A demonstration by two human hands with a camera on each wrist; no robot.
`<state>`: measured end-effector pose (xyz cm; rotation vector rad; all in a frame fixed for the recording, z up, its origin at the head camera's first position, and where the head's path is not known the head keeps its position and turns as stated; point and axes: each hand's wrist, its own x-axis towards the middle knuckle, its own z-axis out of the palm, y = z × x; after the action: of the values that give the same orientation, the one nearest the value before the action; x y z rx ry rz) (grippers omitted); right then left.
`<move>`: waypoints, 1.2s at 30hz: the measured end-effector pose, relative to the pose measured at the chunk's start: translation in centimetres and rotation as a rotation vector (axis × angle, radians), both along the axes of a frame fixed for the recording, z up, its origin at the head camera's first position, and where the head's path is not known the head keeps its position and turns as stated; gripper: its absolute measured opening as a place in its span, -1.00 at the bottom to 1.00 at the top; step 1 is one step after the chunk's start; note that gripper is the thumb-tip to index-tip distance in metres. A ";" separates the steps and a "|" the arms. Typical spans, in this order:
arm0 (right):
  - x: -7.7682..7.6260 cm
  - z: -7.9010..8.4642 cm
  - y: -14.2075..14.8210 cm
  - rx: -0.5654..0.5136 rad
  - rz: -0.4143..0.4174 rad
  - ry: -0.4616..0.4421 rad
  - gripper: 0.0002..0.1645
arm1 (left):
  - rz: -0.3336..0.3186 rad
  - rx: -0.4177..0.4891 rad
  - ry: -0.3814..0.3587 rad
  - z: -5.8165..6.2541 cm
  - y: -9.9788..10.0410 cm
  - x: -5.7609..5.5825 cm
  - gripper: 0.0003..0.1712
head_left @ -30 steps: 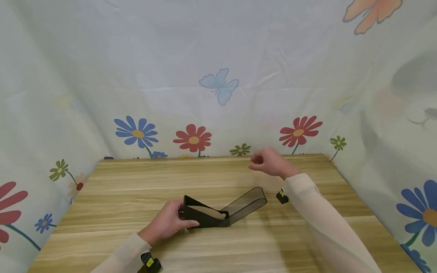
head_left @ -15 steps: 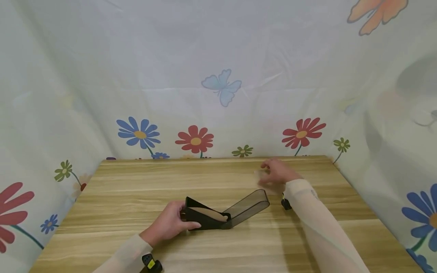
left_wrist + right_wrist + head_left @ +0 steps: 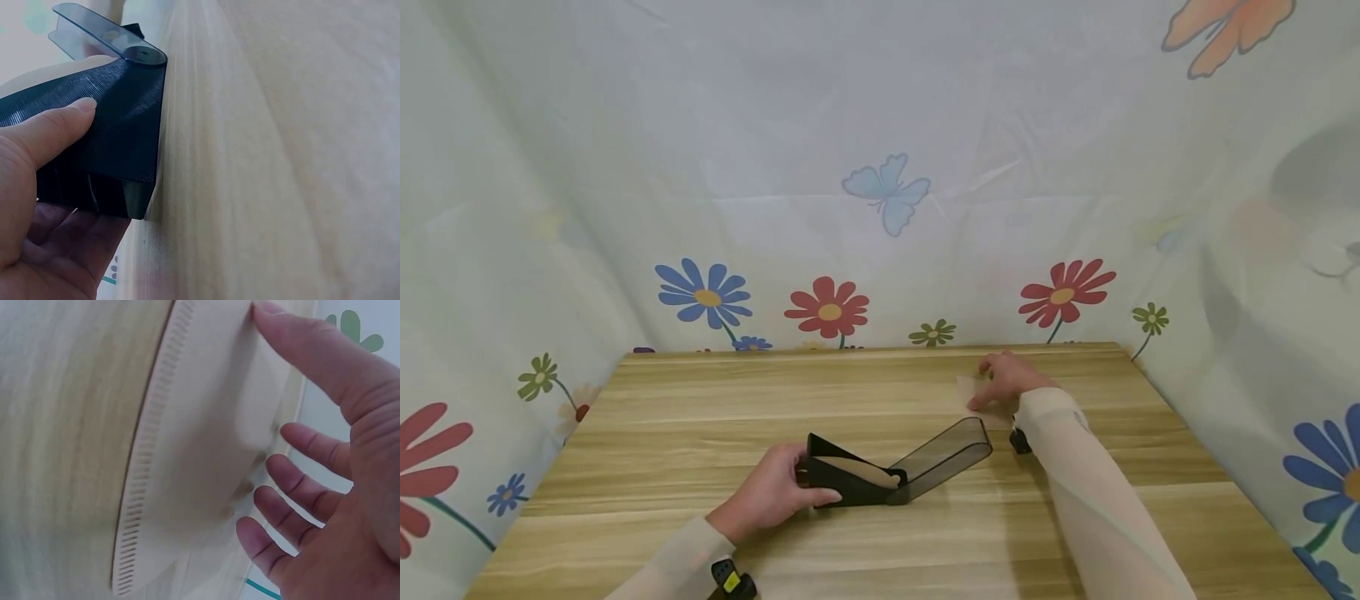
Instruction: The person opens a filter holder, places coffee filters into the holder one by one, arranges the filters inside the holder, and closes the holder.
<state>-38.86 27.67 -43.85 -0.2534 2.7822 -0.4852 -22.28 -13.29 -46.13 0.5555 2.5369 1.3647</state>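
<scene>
My left hand (image 3: 769, 493) grips the end of a black coffee filter holder (image 3: 850, 490), thumb on its near side. The holder's smoky clear lid (image 3: 949, 446) is swung open to the right, and tan paper filters (image 3: 859, 468) sit inside. In the left wrist view the thumb lies flat along the holder's ribbed wall (image 3: 119, 137). Farther back, my right hand (image 3: 1007, 377) is over a pale coffee filter (image 3: 966, 388) on the table. Its thumb touches the paper in the right wrist view, where the filter's crimped edge (image 3: 139, 487) shows; the other fingers are spread near the far side.
A wood-grain table (image 3: 737, 392) carries everything. Behind it and at both sides hangs a white curtain (image 3: 760, 167) printed with flowers and butterflies. Each wrist bears a small black device; the left one (image 3: 732, 579) has a yellow mark.
My right hand has come down and slightly right, from above the loose filter onto it. The left hand and the holder have stayed in place.
</scene>
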 end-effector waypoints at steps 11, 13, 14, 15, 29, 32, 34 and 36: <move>-0.1 0.3 -0.2 0.048 -0.057 -0.076 -0.02 | -0.001 0.004 0.009 -0.3 0.2 0.0 -0.52; -0.1 0.3 -0.2 0.048 -0.062 -0.087 -0.16 | -0.001 -0.002 0.010 -0.3 0.2 0.0 -0.51; -0.1 0.4 -0.3 0.045 -0.067 -0.094 -0.25 | 0.000 -0.004 0.010 -0.3 0.1 0.0 -0.51; -0.2 0.4 -0.3 0.042 -0.069 -0.097 -0.34 | 0.001 -0.004 0.009 -0.3 0.1 0.0 -0.51; -0.1 0.1 -0.4 -0.021 -0.130 -0.110 -0.20 | -0.003 -0.001 0.006 0.0 0.1 0.1 -0.52; 0.0 0.1 -0.5 -0.028 -0.138 -0.101 0.03 | 0.000 -0.004 0.008 0.1 0.1 0.1 -0.53; 0.0 0.2 -0.5 -0.034 -0.135 -0.096 0.03 | 0.001 -0.003 0.008 0.0 0.1 0.1 -0.53; 0.2 0.3 -0.6 -0.039 -0.133 -0.091 0.01 | 0.003 -0.004 0.004 0.0 0.0 0.1 -0.53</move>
<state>-38.64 27.03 -43.56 -0.0530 2.7143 -0.5689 -22.16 -13.27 -46.12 0.5539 2.5440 1.3602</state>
